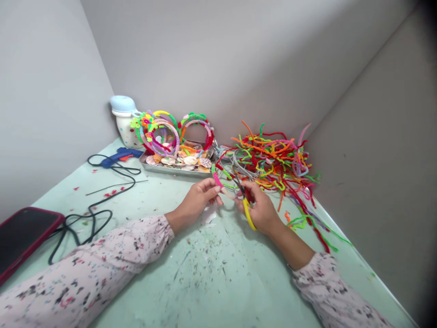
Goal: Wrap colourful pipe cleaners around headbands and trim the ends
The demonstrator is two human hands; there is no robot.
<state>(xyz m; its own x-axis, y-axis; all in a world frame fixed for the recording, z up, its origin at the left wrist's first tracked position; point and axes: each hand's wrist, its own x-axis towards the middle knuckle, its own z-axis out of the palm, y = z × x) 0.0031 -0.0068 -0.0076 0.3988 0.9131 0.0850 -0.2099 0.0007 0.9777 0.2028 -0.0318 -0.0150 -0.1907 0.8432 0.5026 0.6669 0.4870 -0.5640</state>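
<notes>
My left hand (204, 195) pinches a thin band (217, 179) wrapped in pink and green, just in front of the metal tray. My right hand (260, 208) is closed round yellow-handled scissors (250, 215), whose dark blades point up and to the left. A pale strip (228, 193) of the band runs between the two hands, and the right fingertips are at its end. A green piece of pipe cleaner lies close to the blades; whether they touch is unclear.
A metal tray (177, 171) holds shells and colourful headbands (165, 139). Left are a white cup (127, 127), a blue glue gun (119, 156), its black cord and a phone (25, 237). Tangled pipe cleaners (273, 157) lie at the right back. Walls enclose the table (211, 282).
</notes>
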